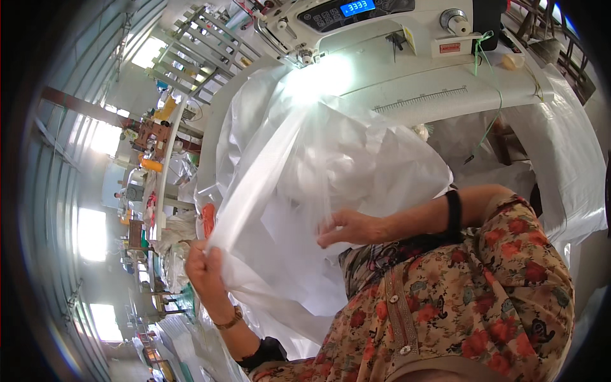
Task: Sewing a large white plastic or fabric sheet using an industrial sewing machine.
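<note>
- The left hand is pinching the white sheet by its edge.
- The right hand is curling near the sheet — whether gripping, I cannot tell.
- The sheet is draping from the sewing machine down past the counter.

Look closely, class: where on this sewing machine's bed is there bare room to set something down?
Bare patch: the machine bed, bounded by lamp glare, printed ruler scale and green thread. Crowded: from the needle end downward, white sheeting spreads toward the right hand and the left hand, which grips it.
</note>
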### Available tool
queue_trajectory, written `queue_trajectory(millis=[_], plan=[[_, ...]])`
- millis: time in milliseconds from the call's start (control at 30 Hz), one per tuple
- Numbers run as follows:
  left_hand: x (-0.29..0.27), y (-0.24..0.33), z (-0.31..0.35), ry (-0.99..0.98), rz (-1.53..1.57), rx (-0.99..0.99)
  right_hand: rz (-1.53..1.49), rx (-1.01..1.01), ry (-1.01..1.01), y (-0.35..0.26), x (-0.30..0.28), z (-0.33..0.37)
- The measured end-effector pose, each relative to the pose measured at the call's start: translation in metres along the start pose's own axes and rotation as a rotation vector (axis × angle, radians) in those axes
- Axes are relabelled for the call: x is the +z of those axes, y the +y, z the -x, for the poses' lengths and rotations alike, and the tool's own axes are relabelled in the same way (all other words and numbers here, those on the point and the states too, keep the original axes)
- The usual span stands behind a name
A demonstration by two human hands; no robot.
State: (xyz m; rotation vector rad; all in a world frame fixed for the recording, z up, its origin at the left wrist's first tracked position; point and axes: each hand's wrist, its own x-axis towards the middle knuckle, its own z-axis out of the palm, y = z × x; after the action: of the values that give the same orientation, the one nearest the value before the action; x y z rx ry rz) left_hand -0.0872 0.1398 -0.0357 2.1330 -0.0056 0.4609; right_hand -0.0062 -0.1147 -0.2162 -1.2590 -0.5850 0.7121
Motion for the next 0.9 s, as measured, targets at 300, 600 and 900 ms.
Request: queue_trajectory(millis=[300, 600, 900], plan=[[0.108, -0.002, 0.081, -0.522, -0.175, 0.183, 0.421, -0.225, -0.234, -0.06, 0.028, 0.078], [0.125, -0.036, 0.121, -0.478, 0.107, -0.155, 1.091, -0.322, -0.543, -0.026, 0.049, 0.08], [0.14, -0.043, 0.116, -0.442, 0.185, -0.296, 1.264, -0.329, -0.65, -0.052, 0.057, 0.082]])
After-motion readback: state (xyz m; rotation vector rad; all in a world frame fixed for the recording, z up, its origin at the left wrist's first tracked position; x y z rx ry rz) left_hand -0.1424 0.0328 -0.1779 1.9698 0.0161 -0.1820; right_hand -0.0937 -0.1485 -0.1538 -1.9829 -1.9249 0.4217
